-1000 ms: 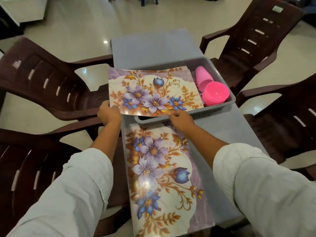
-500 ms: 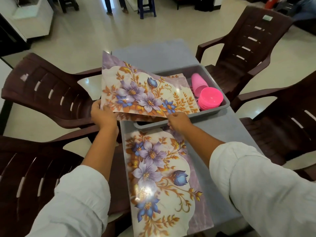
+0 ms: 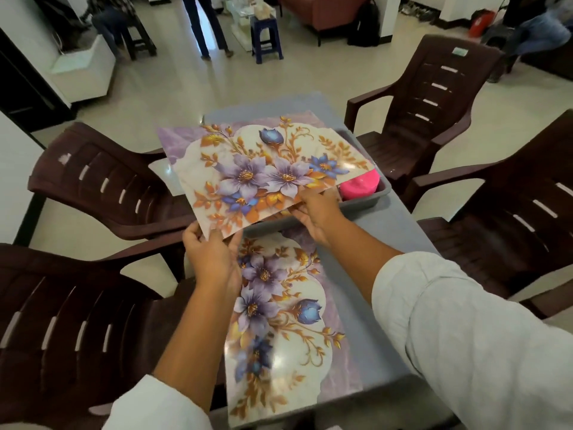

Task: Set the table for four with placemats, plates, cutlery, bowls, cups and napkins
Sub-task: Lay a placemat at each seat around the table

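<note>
In the last second we have raised a floral placemat [image 3: 269,172] clear of the gray tub [image 3: 366,203]. It now hangs tilted above the tub, with the left hand [image 3: 210,259] pinching its near corner and the right hand [image 3: 319,212] with fingers curled on its near edge. Another placemat [image 3: 279,321] already lies on the gray tabletop [image 3: 400,234], so we judge three mats are still to be laid. Pink bowls [image 3: 361,187] wait in the tub. Four brown plastic chairs [image 3: 434,97] ring the table, and people [image 3: 204,23] stand across the pale floor [image 3: 148,97].

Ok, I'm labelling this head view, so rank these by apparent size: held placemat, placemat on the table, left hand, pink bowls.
Largest: held placemat and placemat on the table look alike, and nearness differs, so unranked.
Then left hand.
Smallest: pink bowls, partly hidden.
</note>
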